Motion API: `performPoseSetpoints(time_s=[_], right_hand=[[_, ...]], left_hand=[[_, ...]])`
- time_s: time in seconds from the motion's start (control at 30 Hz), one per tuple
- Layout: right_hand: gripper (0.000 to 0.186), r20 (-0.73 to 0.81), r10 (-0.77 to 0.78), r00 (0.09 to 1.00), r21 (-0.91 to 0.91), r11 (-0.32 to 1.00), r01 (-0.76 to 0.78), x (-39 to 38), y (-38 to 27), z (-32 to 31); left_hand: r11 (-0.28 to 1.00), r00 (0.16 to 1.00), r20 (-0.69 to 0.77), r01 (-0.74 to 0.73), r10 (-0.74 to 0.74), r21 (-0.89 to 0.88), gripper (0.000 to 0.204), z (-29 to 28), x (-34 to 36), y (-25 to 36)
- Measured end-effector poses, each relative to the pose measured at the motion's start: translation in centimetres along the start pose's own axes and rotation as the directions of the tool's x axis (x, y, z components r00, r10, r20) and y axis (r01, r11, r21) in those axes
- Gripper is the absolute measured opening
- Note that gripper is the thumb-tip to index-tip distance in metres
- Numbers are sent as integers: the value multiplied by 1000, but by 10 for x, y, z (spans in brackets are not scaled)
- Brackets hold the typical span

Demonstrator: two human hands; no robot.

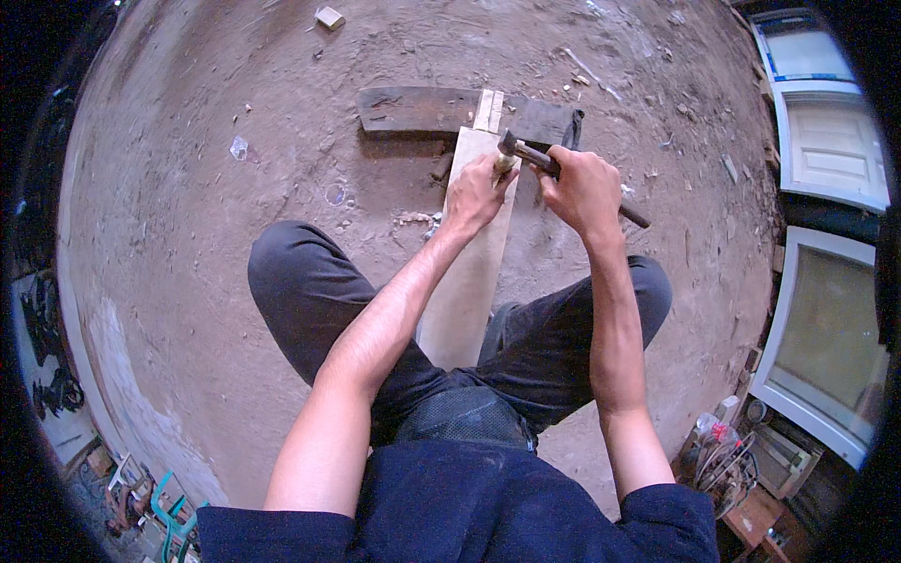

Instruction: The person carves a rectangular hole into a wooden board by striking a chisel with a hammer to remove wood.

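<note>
My left hand (477, 192) grips a short pale handle (504, 159), apparently a chisel's, over a long light wooden board (462, 286); its blade is hidden. My right hand (580, 188) is closed round the dark shaft of a hammer (635, 211), whose head is at the top of that handle. The board runs from between my legs to a dark weathered plank (404, 111) lying crosswise on the ground. A short pale wooden piece (488, 108) shows at the board's far end.
Dirt ground (188, 235) surrounds me, with small debris and a wood block (329, 18). White framed windows or panels (784, 281) stand along the right, above piled items (723, 460). Turquoise plastic (164, 511) and other clutter line the lower left.
</note>
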State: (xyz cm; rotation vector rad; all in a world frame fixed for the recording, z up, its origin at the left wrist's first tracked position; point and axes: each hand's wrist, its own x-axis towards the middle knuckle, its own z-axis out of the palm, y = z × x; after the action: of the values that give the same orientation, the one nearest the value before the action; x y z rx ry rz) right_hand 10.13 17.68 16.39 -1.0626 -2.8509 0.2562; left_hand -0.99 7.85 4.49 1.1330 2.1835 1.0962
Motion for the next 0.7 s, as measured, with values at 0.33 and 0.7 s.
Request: performPoseSetpoints(time_s=[0.33,0.7], right_hand=[[24,33,87,996,69,994,-89,4,1,-4],[22,34,123,992,64,990,-125,3,-1,-8]], left_hand=[[1000,999,-32,-16,15,-16,41,5,2,-7],[1000,1000,-1,4,-4,0,38,2,2,-3]])
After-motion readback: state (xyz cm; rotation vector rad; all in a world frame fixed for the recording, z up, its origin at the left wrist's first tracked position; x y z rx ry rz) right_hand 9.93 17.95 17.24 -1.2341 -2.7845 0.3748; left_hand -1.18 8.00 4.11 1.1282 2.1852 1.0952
